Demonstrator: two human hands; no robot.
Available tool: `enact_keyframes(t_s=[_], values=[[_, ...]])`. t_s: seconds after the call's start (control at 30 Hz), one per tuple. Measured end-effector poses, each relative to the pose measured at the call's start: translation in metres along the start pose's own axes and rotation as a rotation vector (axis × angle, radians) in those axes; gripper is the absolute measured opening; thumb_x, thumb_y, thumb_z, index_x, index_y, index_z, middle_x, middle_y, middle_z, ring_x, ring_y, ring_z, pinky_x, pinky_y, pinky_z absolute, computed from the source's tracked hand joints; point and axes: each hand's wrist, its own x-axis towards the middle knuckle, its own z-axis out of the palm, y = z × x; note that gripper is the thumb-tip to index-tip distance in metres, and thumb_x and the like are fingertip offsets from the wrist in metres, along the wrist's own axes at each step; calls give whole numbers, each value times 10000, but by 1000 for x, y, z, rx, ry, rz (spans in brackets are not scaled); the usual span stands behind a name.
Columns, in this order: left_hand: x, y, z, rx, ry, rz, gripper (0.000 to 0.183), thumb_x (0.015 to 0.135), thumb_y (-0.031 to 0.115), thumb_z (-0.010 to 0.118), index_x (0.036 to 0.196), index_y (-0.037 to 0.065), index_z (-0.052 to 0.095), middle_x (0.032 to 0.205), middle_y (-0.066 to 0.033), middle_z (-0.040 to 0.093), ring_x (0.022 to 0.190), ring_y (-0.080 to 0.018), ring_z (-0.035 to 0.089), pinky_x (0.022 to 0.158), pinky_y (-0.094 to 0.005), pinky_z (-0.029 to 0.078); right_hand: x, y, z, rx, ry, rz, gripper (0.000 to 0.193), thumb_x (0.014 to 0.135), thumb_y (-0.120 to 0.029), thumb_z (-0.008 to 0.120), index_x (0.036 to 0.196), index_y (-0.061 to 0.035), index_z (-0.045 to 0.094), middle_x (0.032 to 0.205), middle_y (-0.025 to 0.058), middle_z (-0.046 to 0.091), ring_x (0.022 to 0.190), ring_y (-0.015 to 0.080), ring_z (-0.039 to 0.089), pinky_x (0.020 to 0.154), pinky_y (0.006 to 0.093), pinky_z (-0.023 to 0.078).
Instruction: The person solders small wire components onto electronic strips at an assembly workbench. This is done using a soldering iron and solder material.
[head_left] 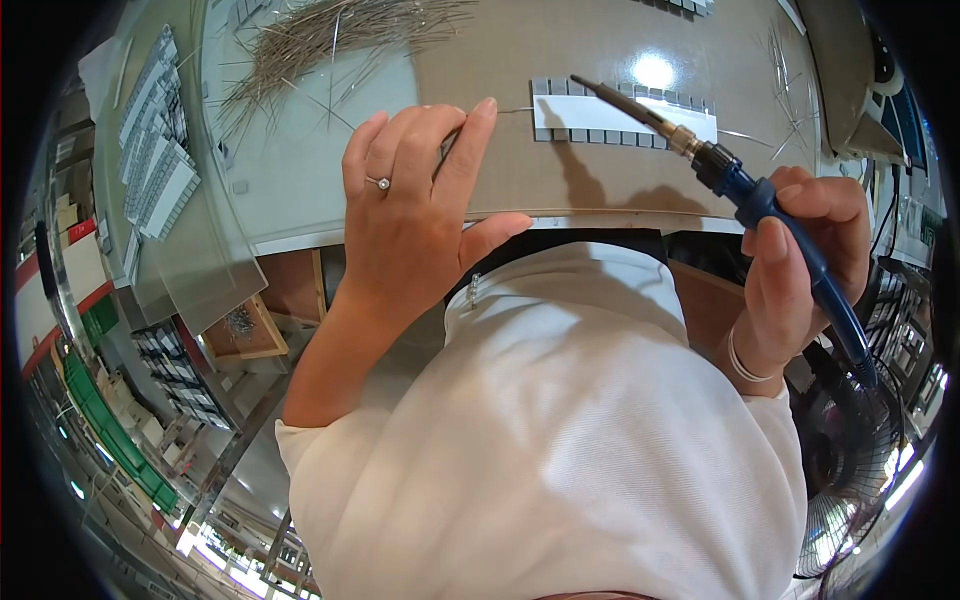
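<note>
My right hand [800, 255] is wrapped round the blue handle of a soldering iron [735, 180]. Its dark tip points up and left, over a white strip [625, 118] edged with small grey square pieces along both long sides. Thin wire leads [515, 109] stick out from the strip's ends. At the left end, one lead runs to the index fingertip of my left hand [415, 190]; whether the finger presses on it is unclear. That hand is held palm down with its fingers stretched and thumb apart. A dark sliver shows between index and middle finger, too small to name.
A heap of thin metal wires [320, 50] lies at the back left. Stacked grey strips [160, 150] rest on a glass-like shelf at far left. Loose wires [790, 95] and a partly cropped strip [685, 5] lie at the back right. A fan [850, 450] stands low on the right.
</note>
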Motion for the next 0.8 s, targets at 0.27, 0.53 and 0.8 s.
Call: enact_keyframes(t_s=[0.27, 0.53, 0.8], values=[[-2, 3, 4, 66, 13, 13, 784, 926, 699, 365, 1358, 77, 567, 1216, -64, 491, 1142, -244, 487, 1049, -474, 313, 4, -9, 19, -109, -139, 71, 267, 799, -160, 733, 916, -20, 538, 690, 31, 462, 609, 103, 408, 576, 265, 306], [-1, 7, 4, 98, 39, -16, 729, 919, 675, 393, 1304, 90, 595, 1178, -27, 525, 1108, -185, 496, 1074, -443, 297, 4, -8, 29, -72, -145, 139, 240, 785, -120, 716, 874, -8, 523, 727, 29, 454, 635, 105, 394, 590, 266, 294], [2, 10, -2, 132, 32, 19, 746, 867, 651, 486, 1301, 53, 590, 1197, -52, 530, 1133, -211, 491, 1050, -441, 312, 17, -9, 28, -123, -171, 126, 275, 770, -185, 713, 822, -8, 510, 728, 10, 383, 632, 100, 387, 586, 260, 285]])
